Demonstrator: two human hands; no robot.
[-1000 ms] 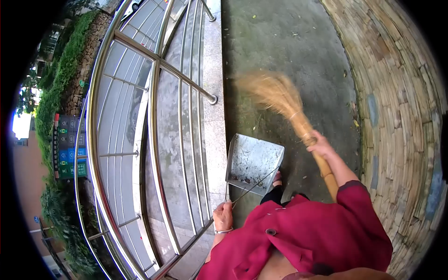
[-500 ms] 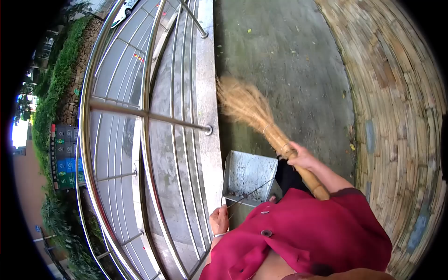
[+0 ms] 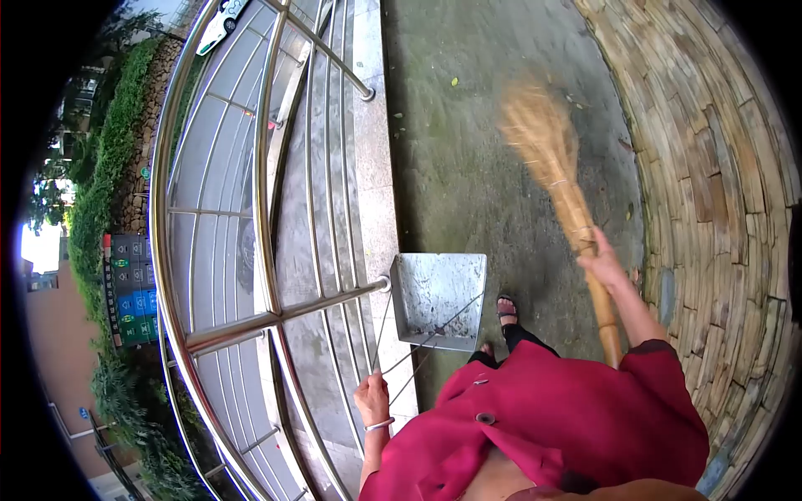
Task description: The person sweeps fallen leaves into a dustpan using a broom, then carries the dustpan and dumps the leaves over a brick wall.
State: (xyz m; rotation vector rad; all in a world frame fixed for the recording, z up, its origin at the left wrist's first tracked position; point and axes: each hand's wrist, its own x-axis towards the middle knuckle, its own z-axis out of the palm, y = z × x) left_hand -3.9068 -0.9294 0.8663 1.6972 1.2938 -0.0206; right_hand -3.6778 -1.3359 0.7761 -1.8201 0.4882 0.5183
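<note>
Compared with half a second ago, we see the broom (image 3: 576, 213) swung away from the railing (image 3: 234, 331): its bristles then lay close by the ledge (image 3: 376, 192) at the railing's foot, and now they are well apart from it, blurred over the floor (image 3: 468, 167). The dustpan (image 3: 439, 296) now sits just beside the foot of a railing post, though we cannot tell whether they touch. A sandalled foot (image 3: 507, 309) shows more plainly now, farther from the railing than the dustpan.

We find the broom straw-coloured, bound at the neck, with a thick jointed handle; the fingers of the right hand (image 3: 603, 260) are wrapped around it. The dustpan is pale metal with low walls, stained and speckled dark. Beside the railing, the left hand (image 3: 372, 401) has its fingers clenched on the dustpan's thin wire handle (image 3: 439, 331).
</note>
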